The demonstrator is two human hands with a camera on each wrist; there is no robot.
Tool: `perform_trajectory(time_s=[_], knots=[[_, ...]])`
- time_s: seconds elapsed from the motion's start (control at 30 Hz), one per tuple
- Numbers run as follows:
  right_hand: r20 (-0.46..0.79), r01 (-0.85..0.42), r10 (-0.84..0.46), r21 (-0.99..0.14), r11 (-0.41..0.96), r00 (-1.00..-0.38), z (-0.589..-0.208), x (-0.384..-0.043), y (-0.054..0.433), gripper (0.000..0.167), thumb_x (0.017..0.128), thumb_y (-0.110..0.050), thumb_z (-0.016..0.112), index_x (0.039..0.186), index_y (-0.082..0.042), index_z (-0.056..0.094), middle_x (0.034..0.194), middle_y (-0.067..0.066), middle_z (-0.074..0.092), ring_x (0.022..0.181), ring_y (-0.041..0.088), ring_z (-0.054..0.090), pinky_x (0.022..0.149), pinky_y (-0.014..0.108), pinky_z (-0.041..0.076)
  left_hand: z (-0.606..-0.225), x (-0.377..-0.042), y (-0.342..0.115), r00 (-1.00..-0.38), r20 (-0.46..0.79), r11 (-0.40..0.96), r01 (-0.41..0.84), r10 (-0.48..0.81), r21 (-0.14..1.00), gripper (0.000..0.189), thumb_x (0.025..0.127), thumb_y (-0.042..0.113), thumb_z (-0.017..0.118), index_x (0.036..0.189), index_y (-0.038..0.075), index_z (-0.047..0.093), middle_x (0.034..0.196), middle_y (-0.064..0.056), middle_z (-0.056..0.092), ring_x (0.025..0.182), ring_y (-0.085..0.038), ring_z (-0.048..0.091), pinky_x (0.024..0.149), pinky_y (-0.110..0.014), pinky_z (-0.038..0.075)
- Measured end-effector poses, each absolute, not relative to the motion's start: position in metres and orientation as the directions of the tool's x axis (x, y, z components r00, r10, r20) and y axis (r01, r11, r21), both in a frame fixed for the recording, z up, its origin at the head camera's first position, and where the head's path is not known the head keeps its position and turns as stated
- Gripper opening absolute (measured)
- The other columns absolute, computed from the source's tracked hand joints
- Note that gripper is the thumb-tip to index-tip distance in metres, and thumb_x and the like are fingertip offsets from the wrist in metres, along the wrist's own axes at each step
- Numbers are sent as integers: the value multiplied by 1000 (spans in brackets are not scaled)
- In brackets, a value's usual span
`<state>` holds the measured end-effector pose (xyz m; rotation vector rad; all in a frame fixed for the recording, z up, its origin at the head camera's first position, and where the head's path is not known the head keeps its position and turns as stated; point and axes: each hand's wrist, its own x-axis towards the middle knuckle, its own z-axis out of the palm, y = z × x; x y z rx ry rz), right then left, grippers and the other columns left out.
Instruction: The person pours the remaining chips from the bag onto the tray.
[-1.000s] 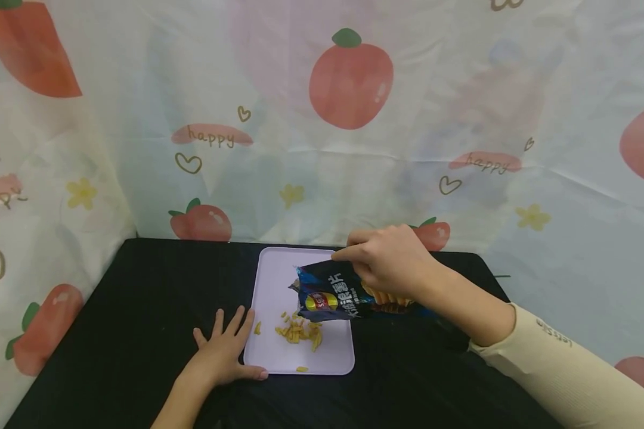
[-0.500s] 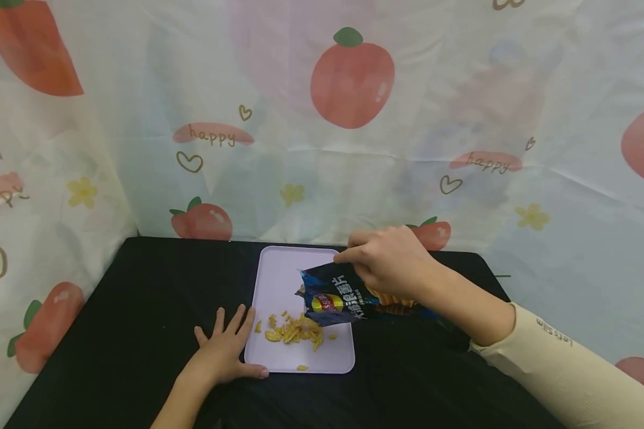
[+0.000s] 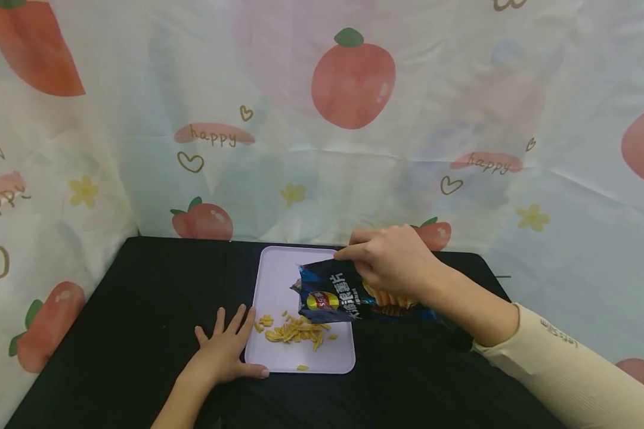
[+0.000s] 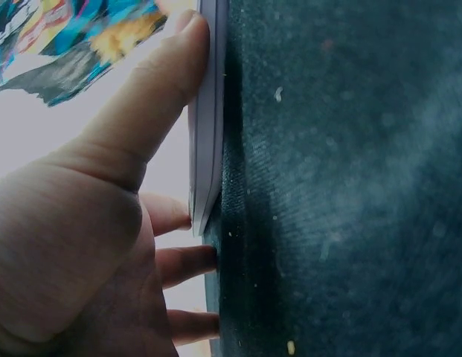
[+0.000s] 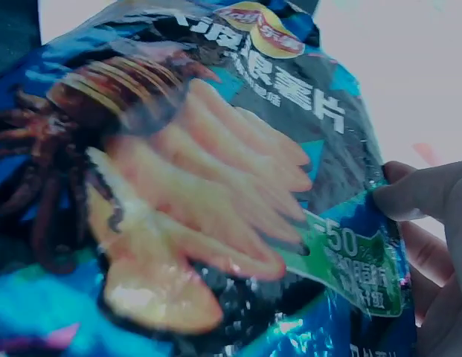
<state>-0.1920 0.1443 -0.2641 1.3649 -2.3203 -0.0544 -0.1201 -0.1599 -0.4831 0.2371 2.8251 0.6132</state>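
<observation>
My right hand (image 3: 389, 259) pinches the upper edge of a dark blue potato chip bag (image 3: 333, 292), tilted with its torn mouth to the left over a pale lilac tray (image 3: 281, 259). In the right wrist view the bag (image 5: 201, 208) fills most of the picture, with the thumb on its edge. A heap of yellow chips (image 3: 295, 330) lies on the tray below the bag's mouth; a few pieces sit apart. The left hand (image 3: 220, 351) spreads its fingers at the tray's near left corner. Its thumb (image 4: 171, 71) rests on the tray's rim in the left wrist view.
A black cloth covers the table (image 3: 193, 286). Behind and at the sides hangs a pale curtain (image 3: 279, 143) printed with fruit, hearts and flowers. Small crumbs (image 4: 290, 347) lie on the cloth in the left wrist view.
More chips have come onto the tray, and the heap has spread to the left. The bag has shifted slightly in the right hand's grip. My left hand has stayed put.
</observation>
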Motion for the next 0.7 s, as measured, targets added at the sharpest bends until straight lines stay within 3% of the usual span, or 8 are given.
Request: perform_trajectory(time_s=[0.7], knots=[[348,-815,-843,275,509,-410,-264,-190,144,26,86,-7,68,100,-25,80,79,-6,59,44,7,37,39,23,29,-482,-119,-158,-959,-187,897,118,215,426,126,64,71,79,160,12,23,165,-20,19,145,-60,3,94,-89,1]])
